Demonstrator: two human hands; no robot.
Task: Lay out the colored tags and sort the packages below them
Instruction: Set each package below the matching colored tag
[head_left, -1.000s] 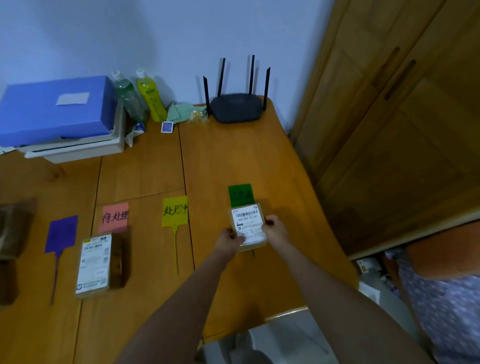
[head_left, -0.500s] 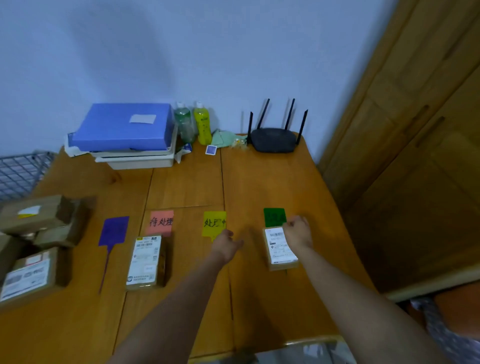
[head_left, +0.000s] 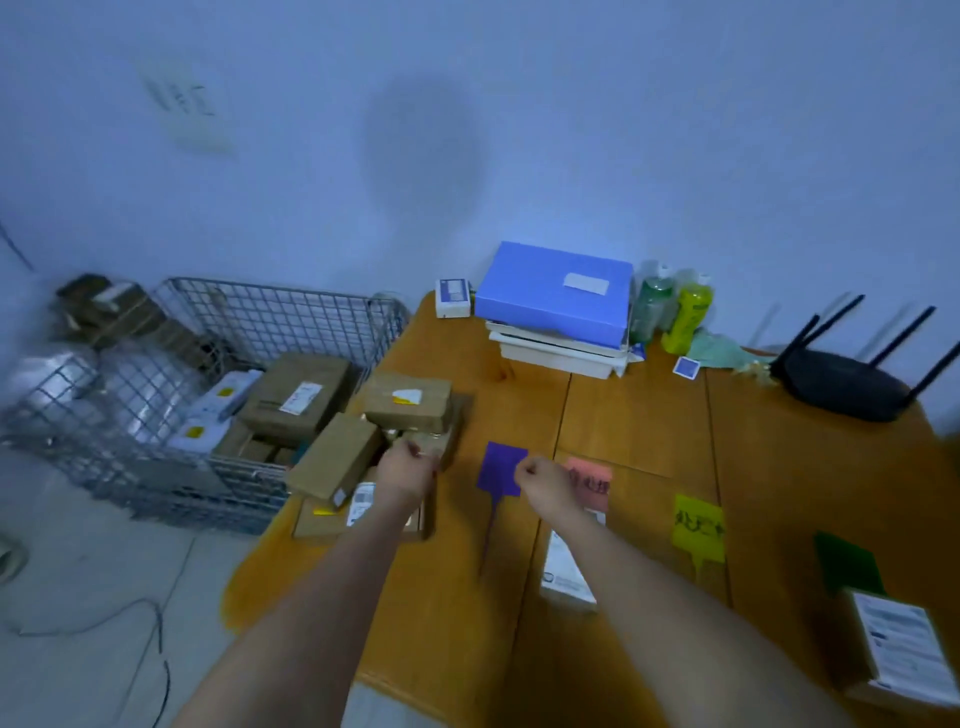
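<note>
Pale blue wall is backing a wooden tabletop (head_left: 649, 431) where four tags are lying in a row: a purple tag (head_left: 500, 467), a pink tag (head_left: 592, 480), a yellow tag (head_left: 697, 527) and a green tag (head_left: 847, 564). One package (head_left: 566, 571) is lying just below the pink tag, partly hidden by the right forearm, and another labelled package (head_left: 901, 649) is sitting just below the green tag. A pile of brown packages (head_left: 374, 447) is crowding the tabletop's left edge beside a wire basket (head_left: 270, 317) holding more parcels. The left hand (head_left: 408, 465) is reaching into that pile with fingers curled, touching a box, though whether it is gripping one I cannot tell. The right hand (head_left: 543, 480) is hovering over the purple and pink tags, curled into a loose fist and holding nothing visible. A blue box (head_left: 550, 293), bottles (head_left: 672, 312) and a router (head_left: 841, 382) are standing along the far edge.
</note>
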